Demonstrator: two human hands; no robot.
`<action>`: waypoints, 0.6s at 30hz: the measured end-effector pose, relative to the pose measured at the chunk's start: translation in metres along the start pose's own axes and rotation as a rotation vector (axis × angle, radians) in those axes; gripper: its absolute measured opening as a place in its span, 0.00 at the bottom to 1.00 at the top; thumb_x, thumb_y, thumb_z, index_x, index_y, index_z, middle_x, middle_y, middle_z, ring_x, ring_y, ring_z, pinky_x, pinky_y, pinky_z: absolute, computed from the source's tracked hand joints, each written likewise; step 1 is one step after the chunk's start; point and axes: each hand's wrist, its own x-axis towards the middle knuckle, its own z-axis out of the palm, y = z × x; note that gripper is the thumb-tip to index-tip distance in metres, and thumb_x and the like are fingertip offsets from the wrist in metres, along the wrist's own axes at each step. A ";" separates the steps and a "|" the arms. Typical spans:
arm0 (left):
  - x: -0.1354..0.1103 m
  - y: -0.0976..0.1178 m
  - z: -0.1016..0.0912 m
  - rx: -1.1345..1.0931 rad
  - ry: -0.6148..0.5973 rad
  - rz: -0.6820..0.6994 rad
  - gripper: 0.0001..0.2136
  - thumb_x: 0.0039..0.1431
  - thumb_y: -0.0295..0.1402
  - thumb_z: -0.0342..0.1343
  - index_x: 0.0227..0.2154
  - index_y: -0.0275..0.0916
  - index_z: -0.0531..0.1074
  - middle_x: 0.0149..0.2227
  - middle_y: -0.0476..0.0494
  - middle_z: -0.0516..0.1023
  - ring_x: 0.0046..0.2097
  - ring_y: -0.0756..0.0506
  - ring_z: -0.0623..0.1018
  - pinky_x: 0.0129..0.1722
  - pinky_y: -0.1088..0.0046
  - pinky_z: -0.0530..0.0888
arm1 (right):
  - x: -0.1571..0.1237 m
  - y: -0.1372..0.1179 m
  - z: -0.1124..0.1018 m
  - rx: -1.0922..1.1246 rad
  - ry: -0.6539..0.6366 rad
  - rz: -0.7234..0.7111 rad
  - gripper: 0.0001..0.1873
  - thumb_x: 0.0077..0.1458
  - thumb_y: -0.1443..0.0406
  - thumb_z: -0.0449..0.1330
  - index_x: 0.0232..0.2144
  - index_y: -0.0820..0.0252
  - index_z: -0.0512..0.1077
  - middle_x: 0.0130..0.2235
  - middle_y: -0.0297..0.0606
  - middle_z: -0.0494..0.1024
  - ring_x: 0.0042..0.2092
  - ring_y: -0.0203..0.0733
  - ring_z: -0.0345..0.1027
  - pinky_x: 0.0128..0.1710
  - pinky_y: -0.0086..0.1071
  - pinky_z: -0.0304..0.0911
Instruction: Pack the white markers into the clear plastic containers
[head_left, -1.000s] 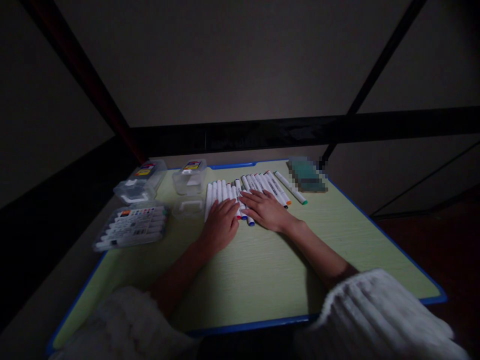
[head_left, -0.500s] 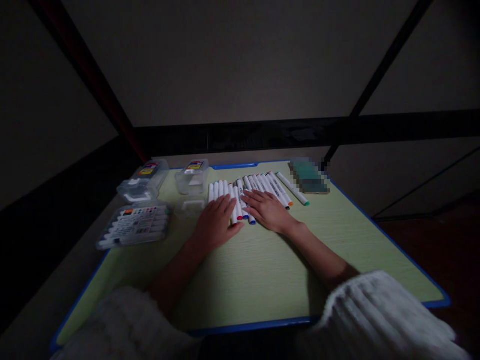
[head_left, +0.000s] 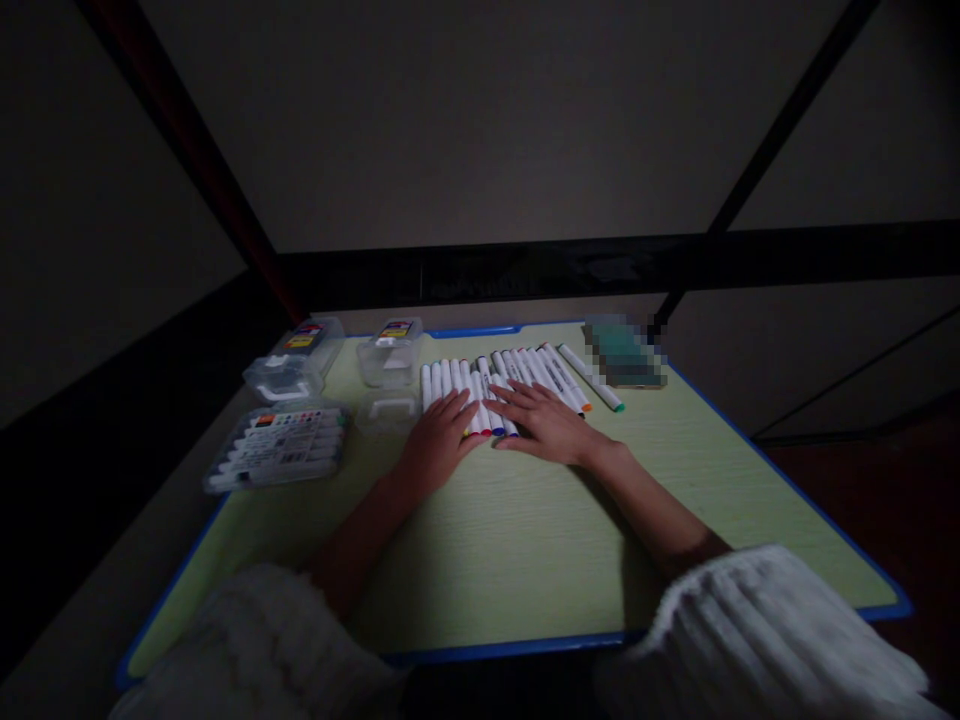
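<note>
Several white markers (head_left: 478, 385) with coloured ends lie side by side in a row across the table. My left hand (head_left: 441, 432) rests on the left part of the row, fingers stretched out and thumb near the red and yellow ends. Over the middle of the row lies my right hand (head_left: 546, 425), flat with its fingers spread. Its thumb is close to the blue ends. Parts of the markers are hidden under both hands. A green-ended marker (head_left: 592, 378) lies slanted at the row's right end, apart from my fingers.
At the left lies a clear case full of markers (head_left: 281, 445). Behind it are a clear plastic box (head_left: 307, 350) and a second open clear box (head_left: 390, 355). A phone-like green object (head_left: 624, 352), pixelated, lies at the back right. The pale green table (head_left: 517, 560) has a blue edge.
The marker ends between my hands now line up more evenly; the red and blue ones have shifted away from me. Both hands stay on the row. The whole view has shifted slightly.
</note>
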 end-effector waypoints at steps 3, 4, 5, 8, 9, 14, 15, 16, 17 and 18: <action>0.001 0.000 0.001 -0.026 0.018 -0.007 0.19 0.58 0.36 0.52 0.51 0.34 0.64 0.56 0.34 0.65 0.58 0.41 0.64 0.57 0.61 0.62 | 0.002 -0.002 0.002 -0.007 0.020 0.020 0.32 0.56 0.48 0.47 0.58 0.56 0.57 0.62 0.43 0.56 0.62 0.55 0.47 0.56 0.54 0.49; 0.001 -0.001 0.000 -0.029 0.021 -0.009 0.20 0.57 0.36 0.53 0.51 0.33 0.64 0.56 0.34 0.65 0.59 0.41 0.64 0.57 0.62 0.62 | 0.002 -0.002 0.002 -0.010 0.024 0.027 0.31 0.57 0.49 0.47 0.58 0.56 0.57 0.62 0.43 0.56 0.62 0.54 0.47 0.56 0.54 0.49; 0.000 -0.002 -0.002 -0.030 0.019 -0.002 0.21 0.56 0.36 0.54 0.51 0.33 0.63 0.56 0.33 0.64 0.59 0.41 0.63 0.57 0.62 0.62 | 0.003 -0.002 0.002 -0.013 0.028 0.032 0.30 0.57 0.49 0.46 0.58 0.56 0.58 0.61 0.42 0.57 0.62 0.54 0.48 0.56 0.54 0.49; -0.003 -0.010 -0.012 -0.021 -0.040 0.112 0.26 0.53 0.38 0.57 0.53 0.32 0.61 0.58 0.32 0.61 0.61 0.41 0.59 0.58 0.63 0.61 | 0.002 -0.001 0.002 -0.012 0.036 0.026 0.30 0.57 0.50 0.47 0.57 0.57 0.58 0.61 0.43 0.58 0.61 0.53 0.48 0.56 0.53 0.50; -0.005 -0.014 -0.016 -0.016 -0.079 0.176 0.28 0.52 0.39 0.58 0.54 0.33 0.60 0.59 0.32 0.59 0.62 0.41 0.58 0.58 0.63 0.60 | 0.002 -0.001 0.002 -0.011 0.038 0.022 0.31 0.56 0.49 0.48 0.58 0.57 0.58 0.61 0.44 0.58 0.61 0.53 0.48 0.56 0.53 0.50; -0.018 -0.043 -0.036 0.094 -0.130 0.127 0.32 0.52 0.49 0.53 0.55 0.36 0.58 0.60 0.34 0.59 0.63 0.38 0.54 0.60 0.53 0.51 | -0.002 0.003 0.002 -0.011 0.045 0.027 0.35 0.54 0.48 0.50 0.59 0.60 0.55 0.61 0.48 0.56 0.61 0.52 0.49 0.57 0.52 0.49; -0.021 -0.047 -0.038 0.122 -0.155 0.096 0.32 0.52 0.50 0.53 0.55 0.36 0.58 0.59 0.34 0.59 0.63 0.37 0.53 0.60 0.51 0.49 | -0.003 0.004 0.003 -0.013 0.046 0.032 0.34 0.55 0.49 0.50 0.59 0.60 0.55 0.61 0.48 0.57 0.61 0.52 0.49 0.57 0.52 0.49; -0.023 -0.050 -0.040 0.141 -0.180 0.074 0.31 0.53 0.50 0.52 0.55 0.37 0.59 0.59 0.34 0.60 0.63 0.37 0.53 0.60 0.50 0.47 | -0.003 0.004 0.003 -0.016 0.047 0.037 0.34 0.55 0.49 0.50 0.59 0.61 0.55 0.61 0.48 0.57 0.61 0.52 0.49 0.57 0.52 0.49; -0.025 -0.053 -0.041 0.154 -0.201 0.061 0.30 0.53 0.50 0.52 0.55 0.37 0.59 0.60 0.35 0.59 0.63 0.37 0.52 0.60 0.50 0.46 | -0.004 0.004 0.004 -0.019 0.048 0.042 0.33 0.56 0.50 0.49 0.59 0.61 0.55 0.60 0.49 0.58 0.61 0.51 0.49 0.57 0.52 0.48; -0.026 -0.054 -0.041 0.162 -0.217 0.059 0.30 0.54 0.50 0.51 0.55 0.37 0.59 0.60 0.35 0.59 0.63 0.37 0.52 0.60 0.49 0.46 | -0.004 0.004 0.004 -0.022 0.049 0.048 0.32 0.57 0.50 0.49 0.58 0.61 0.56 0.60 0.49 0.58 0.61 0.51 0.49 0.57 0.52 0.48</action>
